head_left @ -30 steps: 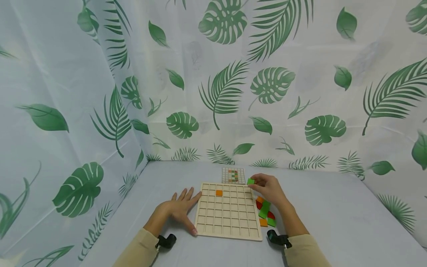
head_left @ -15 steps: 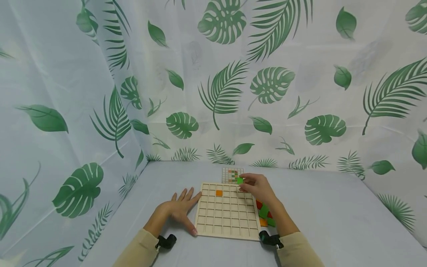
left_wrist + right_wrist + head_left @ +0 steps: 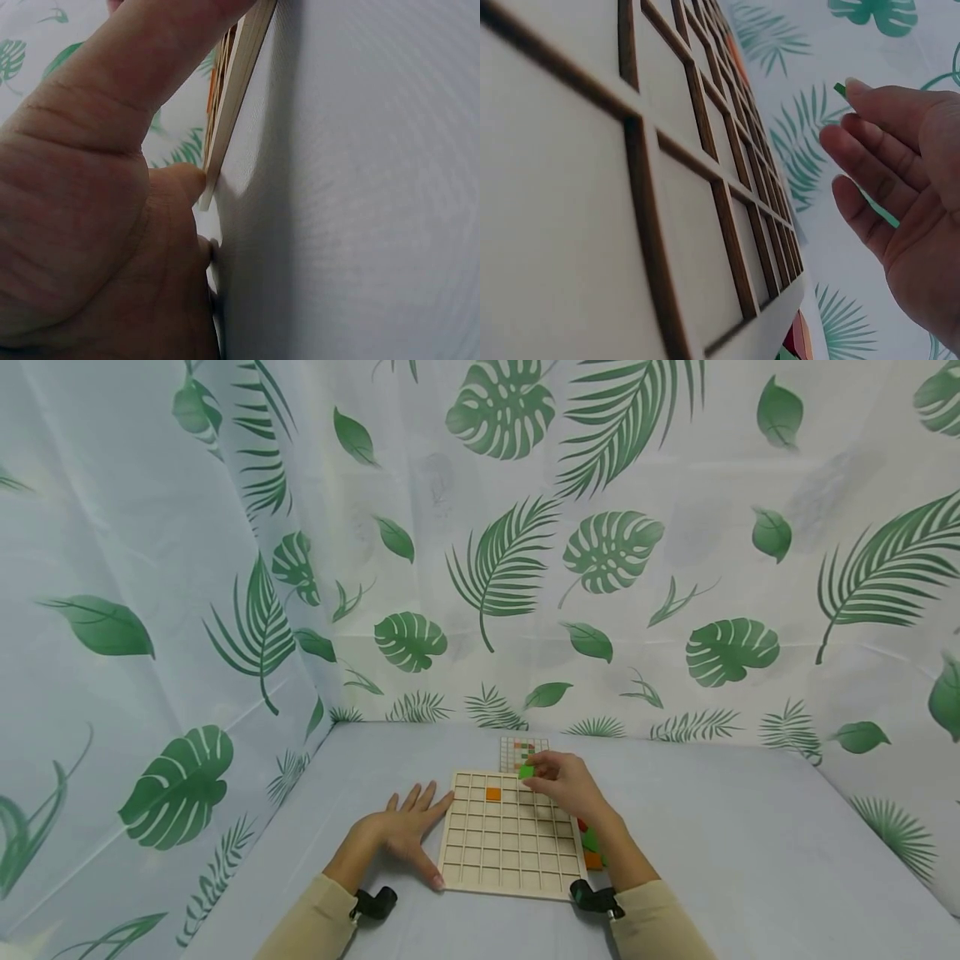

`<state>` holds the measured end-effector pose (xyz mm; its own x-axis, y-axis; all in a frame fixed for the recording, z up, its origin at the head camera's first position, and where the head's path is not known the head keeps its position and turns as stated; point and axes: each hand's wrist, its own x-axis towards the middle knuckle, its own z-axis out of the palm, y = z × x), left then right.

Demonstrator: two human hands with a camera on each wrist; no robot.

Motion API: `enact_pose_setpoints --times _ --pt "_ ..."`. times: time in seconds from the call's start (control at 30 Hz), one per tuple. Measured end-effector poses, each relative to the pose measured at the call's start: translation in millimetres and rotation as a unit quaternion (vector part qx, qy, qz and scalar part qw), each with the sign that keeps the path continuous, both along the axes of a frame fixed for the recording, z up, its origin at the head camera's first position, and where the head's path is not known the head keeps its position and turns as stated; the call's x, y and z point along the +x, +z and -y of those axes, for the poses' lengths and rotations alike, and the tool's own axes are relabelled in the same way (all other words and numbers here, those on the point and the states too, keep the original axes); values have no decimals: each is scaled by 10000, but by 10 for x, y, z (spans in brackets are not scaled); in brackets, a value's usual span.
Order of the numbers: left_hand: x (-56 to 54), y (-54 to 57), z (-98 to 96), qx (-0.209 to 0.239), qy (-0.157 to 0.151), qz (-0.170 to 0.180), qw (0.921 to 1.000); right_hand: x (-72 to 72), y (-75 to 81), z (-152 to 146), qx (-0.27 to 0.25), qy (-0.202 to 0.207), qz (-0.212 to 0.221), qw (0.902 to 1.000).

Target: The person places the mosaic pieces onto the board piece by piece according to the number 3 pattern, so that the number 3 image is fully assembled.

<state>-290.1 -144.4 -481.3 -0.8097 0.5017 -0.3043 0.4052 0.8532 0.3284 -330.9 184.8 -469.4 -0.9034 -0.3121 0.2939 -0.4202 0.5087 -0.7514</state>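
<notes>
The head view has soft, quite even light, bluish on the left curtain [image 3: 97,543]; small details look soft. The left wrist view is dimmer: the left hand [image 3: 90,202] looks dark, and a shadow lies on the bench [image 3: 375,187] along the board [image 3: 231,105]. At the right wrist, the nearest grid lines [image 3: 646,217] are slightly blurred.

Two forearms in tan sleeves [image 3: 307,918] reach forward from the lower edge of the head view, wrists bare beyond the cuffs. The person's left hand [image 3: 405,831] lies spread, fingers fanned forward and apart, the thumb [image 3: 142,71] stretched out straight and well away from them. The right hand [image 3: 567,779] angles inward and hangs farther forward than the left, its thumb and index finger drawn together in a pinch. In the right-wrist view, its remaining fingers [image 3: 881,165] bend loosely, with gaps between them.
</notes>
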Motion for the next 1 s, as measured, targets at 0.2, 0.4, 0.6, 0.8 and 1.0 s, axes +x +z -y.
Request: enact_pose_setpoints --times 0.2,0.4,0.6,0.8,1.0 --pt "14 8 -14 -30 39 -29 10000 -41 -25 46 233 33 -241 9994" --pt "12 17 -21 -34 31 -29 10000 -62 -30 103 62 129 -80 9999" --pt "11 16 -23 -41 32 -34 10000 -76 -115 125 186 528 183 9983" --pt "13 12 -18 -21 36 -24 10000 -99 -229 108 177 637 365 9971" --pt "21 7 -5 -47 27 -25 10000 -115 -300 113 111 531 575 9969"
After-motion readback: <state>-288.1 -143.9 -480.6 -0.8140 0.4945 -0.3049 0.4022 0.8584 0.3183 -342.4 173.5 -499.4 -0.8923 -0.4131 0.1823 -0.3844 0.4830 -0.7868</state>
